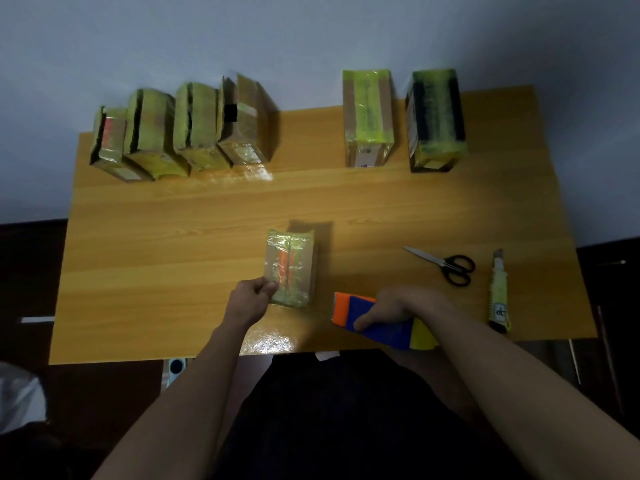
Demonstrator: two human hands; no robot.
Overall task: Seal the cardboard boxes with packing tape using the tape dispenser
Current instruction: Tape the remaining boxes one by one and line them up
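Head view: single camera, looking down on the table [173, 237]
Left hand [254, 294]: fingers pinch the near left edge of the box [291, 268]; probably steadying it for taping
Right hand [398, 306]: fingers wrapped round the tape dispenser [377, 323], just right of the box; kept ready
Box appearance: small, brown, at near centre; glossy tape over the top; orange stripe beneath

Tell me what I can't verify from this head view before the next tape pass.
- Tape dispenser: roll and blade hidden beneath the right hand.
- Near box: bottom and far side face away; left hand covers its corner.
- Utility knife: label too small to read.
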